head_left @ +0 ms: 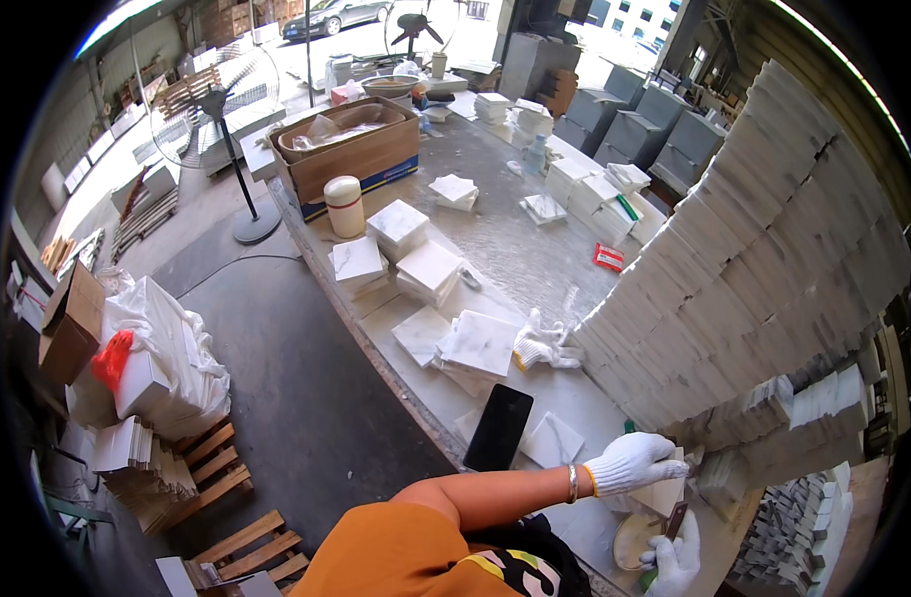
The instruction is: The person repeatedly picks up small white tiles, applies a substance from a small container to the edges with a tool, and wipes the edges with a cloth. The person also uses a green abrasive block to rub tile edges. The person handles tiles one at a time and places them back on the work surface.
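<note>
My left hand [631, 464], in a white knit glove with a bracelet at the wrist, grips the upper edge of a pale marble tile [660, 495], held tilted. Below it, my gloved right hand [674, 565] has its fingers closed on a small dark brown, flat-looking tool [677, 519] close to the tile's lower edge; whether the two touch I cannot tell. A round cream-coloured dish [632, 542] lies beside my right hand. Left of my left hand are a single tile [552, 441] and a black phone [499, 428].
A tall wall of stacked tiles [744, 249] rises at the right. Tile stacks [480, 344], a spare white glove [545, 343], a white canister [344, 207] and a cardboard box [346, 159] stand along the table. A red packet [609, 258] lies farther off. A fan [217, 109] stands left.
</note>
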Tool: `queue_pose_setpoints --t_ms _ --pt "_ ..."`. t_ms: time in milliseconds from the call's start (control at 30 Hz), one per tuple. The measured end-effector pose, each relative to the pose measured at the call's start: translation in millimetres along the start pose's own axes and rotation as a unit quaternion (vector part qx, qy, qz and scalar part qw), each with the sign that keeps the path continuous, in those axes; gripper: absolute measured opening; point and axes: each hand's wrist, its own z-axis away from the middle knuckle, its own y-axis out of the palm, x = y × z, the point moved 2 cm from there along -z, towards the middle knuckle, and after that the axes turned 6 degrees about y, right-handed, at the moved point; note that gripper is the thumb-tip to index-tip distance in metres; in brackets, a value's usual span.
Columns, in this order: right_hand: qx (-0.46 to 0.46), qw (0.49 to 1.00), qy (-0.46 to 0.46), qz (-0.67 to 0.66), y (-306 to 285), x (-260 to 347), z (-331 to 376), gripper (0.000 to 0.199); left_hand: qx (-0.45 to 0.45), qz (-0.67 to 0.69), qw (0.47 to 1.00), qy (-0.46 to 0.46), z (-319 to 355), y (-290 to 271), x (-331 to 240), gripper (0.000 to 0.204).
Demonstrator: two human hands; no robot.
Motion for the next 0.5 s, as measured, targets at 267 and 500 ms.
queue_pose_setpoints --t_ms 267,500 --pt "-0.105 0.994 -0.013 0.004 -70 -51 -10 0.035 0.122 -0.214 0.949 0.198 -4 23 -29 0.076" --pt "-0.104 0.994 0.040 0.008 -82 -46 -40 0.033 0.108 -0.305 0.924 0.205 -12 39 -4 0.094"
